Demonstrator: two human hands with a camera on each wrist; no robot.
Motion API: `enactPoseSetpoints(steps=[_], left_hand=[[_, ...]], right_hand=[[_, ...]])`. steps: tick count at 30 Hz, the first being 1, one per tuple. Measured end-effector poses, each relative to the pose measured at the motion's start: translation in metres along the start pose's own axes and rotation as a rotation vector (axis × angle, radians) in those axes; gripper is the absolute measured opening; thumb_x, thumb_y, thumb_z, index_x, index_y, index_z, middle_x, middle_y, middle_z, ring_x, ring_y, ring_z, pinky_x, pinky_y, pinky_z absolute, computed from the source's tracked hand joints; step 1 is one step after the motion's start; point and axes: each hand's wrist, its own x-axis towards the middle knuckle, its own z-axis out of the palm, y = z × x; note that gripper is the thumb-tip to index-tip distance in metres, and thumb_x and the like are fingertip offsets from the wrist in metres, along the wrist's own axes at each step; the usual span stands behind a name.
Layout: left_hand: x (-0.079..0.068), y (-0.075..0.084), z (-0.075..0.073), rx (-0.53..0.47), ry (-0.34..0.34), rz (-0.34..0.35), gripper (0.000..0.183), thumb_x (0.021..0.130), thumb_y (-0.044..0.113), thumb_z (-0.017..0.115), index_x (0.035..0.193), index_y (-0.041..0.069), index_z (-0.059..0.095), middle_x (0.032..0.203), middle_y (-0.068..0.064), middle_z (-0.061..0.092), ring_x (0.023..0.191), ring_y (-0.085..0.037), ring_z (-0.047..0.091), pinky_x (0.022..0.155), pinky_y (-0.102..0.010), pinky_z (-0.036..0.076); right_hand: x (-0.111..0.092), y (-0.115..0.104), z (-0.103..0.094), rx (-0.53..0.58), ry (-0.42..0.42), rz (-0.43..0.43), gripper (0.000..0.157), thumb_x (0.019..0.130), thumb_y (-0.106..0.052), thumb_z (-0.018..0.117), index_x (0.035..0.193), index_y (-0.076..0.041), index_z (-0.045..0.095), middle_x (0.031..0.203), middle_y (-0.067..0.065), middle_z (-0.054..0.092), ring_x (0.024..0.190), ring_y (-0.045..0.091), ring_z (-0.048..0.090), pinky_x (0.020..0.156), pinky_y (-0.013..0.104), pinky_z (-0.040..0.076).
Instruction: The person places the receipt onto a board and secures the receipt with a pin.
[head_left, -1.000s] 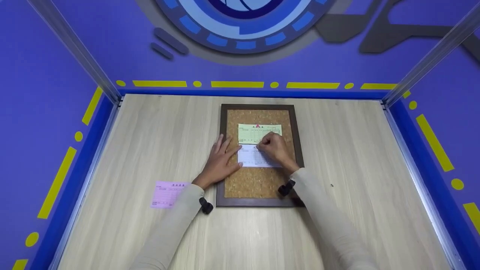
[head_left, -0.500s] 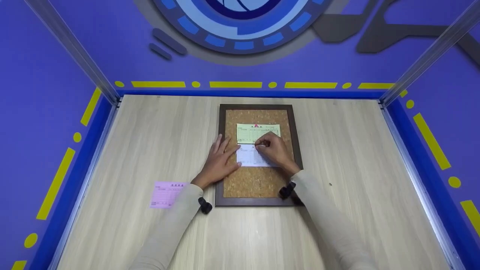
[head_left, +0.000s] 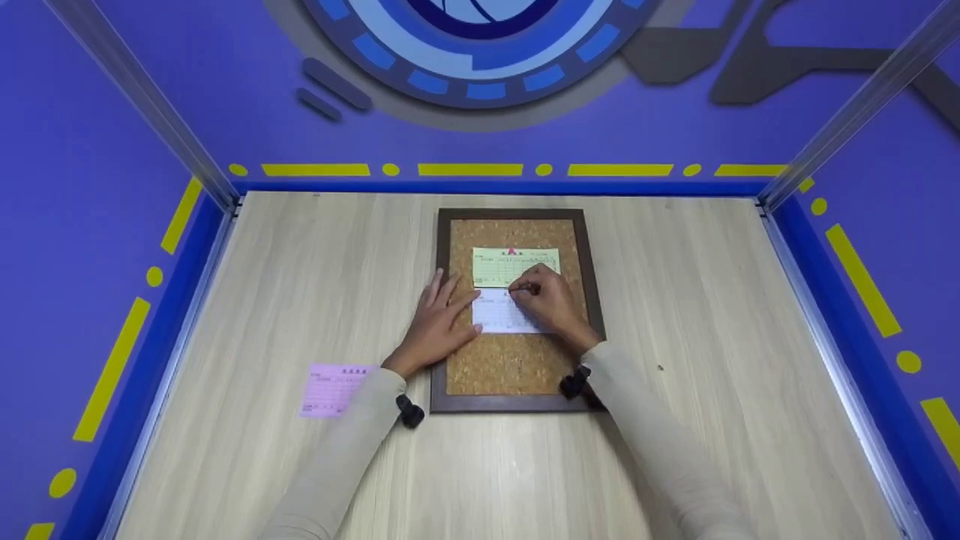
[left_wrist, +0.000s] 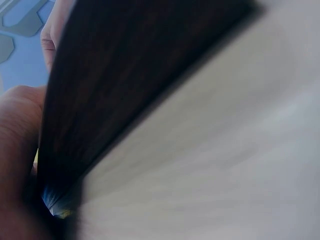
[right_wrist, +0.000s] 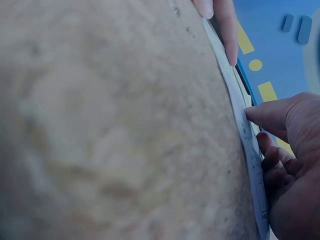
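Note:
A framed corkboard [head_left: 487,367] lies on the table. On it sit a pale green printed slip [head_left: 491,268], with a red pushpin [head_left: 511,252] at its top edge, and a white printed slip [head_left: 495,319] just below. My left hand [head_left: 439,330] spreads across the board's left frame, finger and thumb tips resting at the white slip's left edge. My right hand [head_left: 551,304] pinches thumb and finger together at the white slip's top middle; whatever is between the fingertips is hidden. In the right wrist view the thumb [right_wrist: 272,112] touches the white slip [right_wrist: 240,120].
A pink printed slip [head_left: 326,390] lies on the wooden table [head_left: 510,480], left of the board and partly under the left sleeve. A tiny dark speck [head_left: 660,367] is on the table to the right. Blue walls [head_left: 420,142] enclose the table's back and sides.
The right hand's fingers shift slightly at the white slip's top edge, and a dark gap shows more between them. The left hand, slips and board stay put; the view drifts slightly.

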Motion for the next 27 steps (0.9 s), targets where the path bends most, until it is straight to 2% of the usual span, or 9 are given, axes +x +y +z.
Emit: enactPoseSetpoints(steps=[10, 16, 27], left_hand=[[0.0017, 0.0019, -0.0001, -0.005, -0.011, -0.018, 0.069, 0.104, 0.05, 0.068, 0.164, 0.019, 0.055, 0.181, -0.018, 0.024, 0.17, -0.04, -0.006, 0.133, -0.064, 0.003], [0.0027, 0.0, 0.0027, 0.013, -0.017, -0.035, 0.069, 0.103, 0.051, 0.068, 0.164, 0.021, 0.055, 0.182, -0.015, 0.023, 0.171, -0.037, -0.006, 0.135, -0.06, 0.003], [0.0015, -0.0023, 0.0012, -0.006, 0.01, 0.003, 0.068, 0.102, 0.048, 0.07, 0.161, 0.016, 0.058, 0.18, -0.018, 0.026, 0.17, -0.04, -0.004, 0.134, -0.063, 0.003]], right_hand=[[-0.0008, 0.0015, -0.0021, -0.023, 0.018, -0.018, 0.011, 0.096, 0.002, 0.081, 0.1, -0.006, 0.088, 0.104, 0.007, 0.069, 0.098, 0.021, 0.064, 0.084, 0.032, 0.052], [-0.0009, 0.0017, -0.0022, -0.047, 0.027, -0.013, 0.009, 0.095, -0.001, 0.082, 0.099, -0.006, 0.088, 0.103, 0.007, 0.069, 0.097, 0.022, 0.064, 0.084, 0.034, 0.052], [0.0004, -0.004, -0.0022, -0.055, 0.013, -0.001, 0.007, 0.096, -0.003, 0.082, 0.099, -0.005, 0.088, 0.102, 0.008, 0.067, 0.096, 0.022, 0.062, 0.083, 0.033, 0.05]])
